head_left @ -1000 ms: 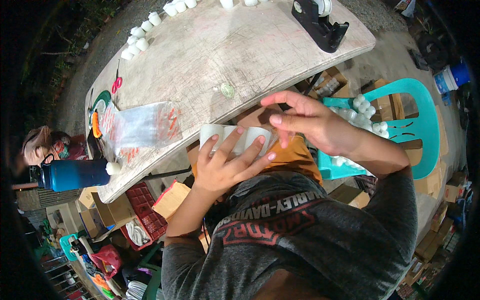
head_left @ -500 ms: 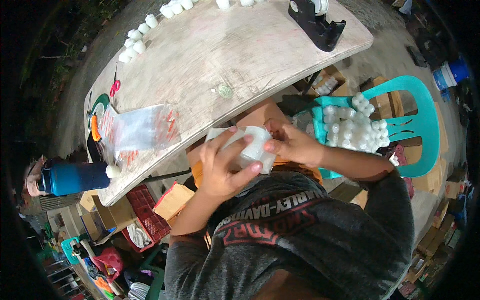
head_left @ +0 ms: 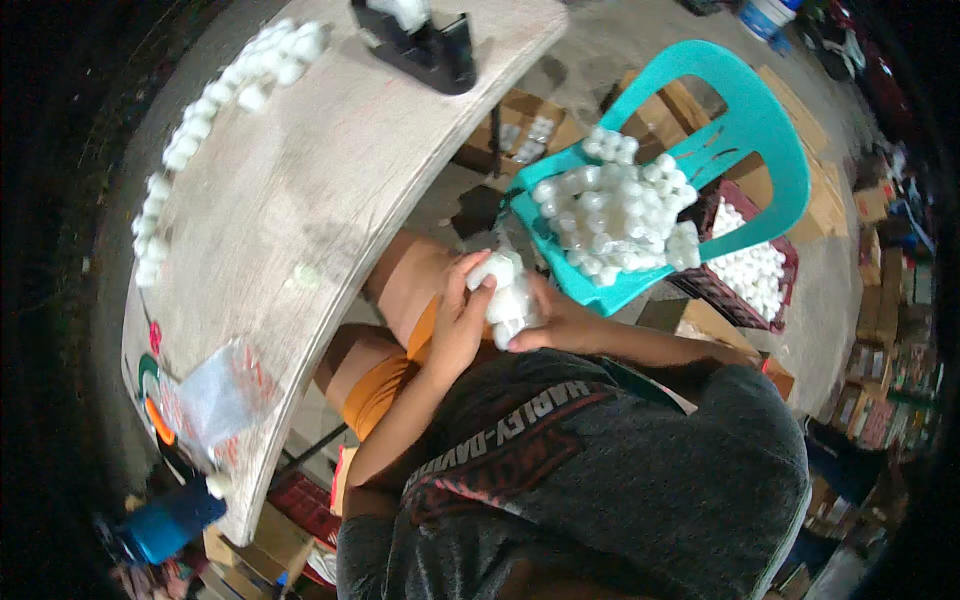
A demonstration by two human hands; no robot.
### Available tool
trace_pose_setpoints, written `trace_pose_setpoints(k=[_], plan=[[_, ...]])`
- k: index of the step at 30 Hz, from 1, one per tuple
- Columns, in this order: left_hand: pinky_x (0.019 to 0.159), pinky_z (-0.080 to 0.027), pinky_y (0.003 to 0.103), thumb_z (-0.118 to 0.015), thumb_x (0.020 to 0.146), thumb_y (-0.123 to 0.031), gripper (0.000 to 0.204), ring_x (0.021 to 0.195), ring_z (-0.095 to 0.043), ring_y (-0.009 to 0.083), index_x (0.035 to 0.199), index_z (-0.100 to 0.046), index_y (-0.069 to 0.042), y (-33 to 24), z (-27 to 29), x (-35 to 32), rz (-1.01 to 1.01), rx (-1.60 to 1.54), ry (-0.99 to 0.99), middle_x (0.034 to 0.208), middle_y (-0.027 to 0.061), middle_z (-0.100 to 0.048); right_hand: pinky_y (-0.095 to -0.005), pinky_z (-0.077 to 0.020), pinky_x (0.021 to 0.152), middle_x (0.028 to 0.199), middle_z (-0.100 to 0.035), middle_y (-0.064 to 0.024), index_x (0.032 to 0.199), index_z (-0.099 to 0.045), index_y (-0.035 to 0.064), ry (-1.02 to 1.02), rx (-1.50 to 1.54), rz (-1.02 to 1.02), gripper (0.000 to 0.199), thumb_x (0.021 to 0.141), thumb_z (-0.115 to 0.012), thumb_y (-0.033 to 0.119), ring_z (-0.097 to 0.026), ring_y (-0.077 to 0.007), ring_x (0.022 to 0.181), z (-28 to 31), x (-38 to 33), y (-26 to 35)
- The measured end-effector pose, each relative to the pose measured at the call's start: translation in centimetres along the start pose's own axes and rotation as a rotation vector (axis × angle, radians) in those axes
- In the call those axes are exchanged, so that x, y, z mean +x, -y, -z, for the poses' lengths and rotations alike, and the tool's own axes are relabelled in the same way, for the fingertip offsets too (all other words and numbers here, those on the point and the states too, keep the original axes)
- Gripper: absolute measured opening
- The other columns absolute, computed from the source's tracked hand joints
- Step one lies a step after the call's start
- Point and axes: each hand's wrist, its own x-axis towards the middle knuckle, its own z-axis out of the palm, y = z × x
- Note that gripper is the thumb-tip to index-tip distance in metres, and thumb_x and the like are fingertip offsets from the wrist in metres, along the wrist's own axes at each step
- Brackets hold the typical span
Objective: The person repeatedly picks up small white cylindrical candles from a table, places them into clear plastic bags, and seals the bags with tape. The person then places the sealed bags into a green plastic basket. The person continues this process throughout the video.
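Note:
Over my lap I hold a clear plastic pack of white votive candles (head_left: 510, 298), tilted, between both hands. My left hand (head_left: 458, 322) is closed around its left side, with fingers over the top. My right hand (head_left: 552, 320) grips its right side and lower end, a little smeared by motion. Just beyond my right hand, many similar wrapped candle packs (head_left: 622, 215) lie heaped on the seat of a teal plastic chair (head_left: 795, 165).
A pale table (head_left: 270, 210) on my left bears loose white candles (head_left: 205, 112) along its far edge, a black tape dispenser (head_left: 425, 55), clear plastic bags (head_left: 225, 390), pink-handled scissors (head_left: 154, 336) and a blue bottle (head_left: 170, 525). Behind the chair stands a dark red crate (head_left: 780, 285) of white candles.
The view has turned right, bringing the chair and crate more fully in. My right hand has gone from pinching the plastic's edge to gripping the pack's side; the pack is now tilted more upright.

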Motion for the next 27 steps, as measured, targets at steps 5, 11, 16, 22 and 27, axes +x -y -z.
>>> trace_pose_setpoints(k=[5, 11, 16, 22, 27], plan=[[0.097, -0.038, 0.034, -0.048, 0.095, -0.021, 0.044, 0.115, -0.049, 0.0232, 0.135, -0.034, -0.007, -1.4, -2.6, 0.7, 0.274, -0.174, 0.306, 0.132, 0.0161, -0.043, -0.0357, -0.0354, 0.1, 0.136, -0.036, -0.0151, 0.144, -0.01, -0.0008, -0.62, 0.307, -0.223, 0.093, 0.071, -0.068, 0.011, -0.045, -0.0238, 0.118, 9.3, -6.0, -0.2], [0.097, -0.038, 0.029, -0.048, 0.096, -0.022, 0.036, 0.112, -0.05, 0.018, 0.127, -0.043, -0.004, -1.0, -0.9, 0.5, 0.294, 0.103, 0.574, 0.123, 0.0099, -0.052, -0.0455, -0.0282, 0.102, 0.126, -0.043, -0.0223, 0.142, -0.025, 0.0121, -1.057, -0.998, -0.337, 0.097, 0.06, -0.077, 0.016, -0.041, -0.037, 0.118, 24.1, -7.3, -4.7], [0.094, -0.041, 0.034, -0.05, 0.094, -0.024, 0.035, 0.112, -0.053, 0.0276, 0.122, -0.047, -0.004, -3.1, 2.2, -0.4, 0.109, 0.371, 0.486, 0.12, 0.0156, -0.054, -0.0485, -0.03, 0.099, 0.123, -0.042, -0.0201, 0.142, -0.028, 0.0247, -0.758, -1.134, -0.357, 0.107, 0.05, -0.083, 0.025, -0.039, -0.039, 0.115, 32.3, -7.8, -15.6], [0.088, -0.044, 0.034, -0.054, 0.09, -0.012, 0.023, 0.101, -0.058, 0.0252, 0.111, -0.056, -0.002, -7.6, 8.2, -4.1, 0.114, 0.333, 0.024, 0.108, 0.0125, -0.06, -0.049, -0.0294, 0.099, 0.12, -0.048, -0.0186, 0.138, -0.036, 0.0208, -0.694, -1.151, -0.231, 0.087, 0.061, -0.077, 0.025, -0.041, -0.0374, 0.115, 33.3, -6.4, -16.3], [0.089, -0.042, 0.03, -0.047, 0.093, -0.008, 0.018, 0.098, -0.057, 0.0192, 0.104, -0.059, -0.001, -9.3, 13.4, -7.3, -0.006, 0.379, -0.462, 0.102, 0.0109, -0.061, -0.0483, -0.0322, 0.097, 0.115, -0.055, -0.0159, 0.133, -0.041, 0.0168, -0.633, -1.323, -0.345, 0.078, 0.061, -0.071, 0.016, -0.046, -0.0349, 0.113, 31.1, -7.2, -12.5]])
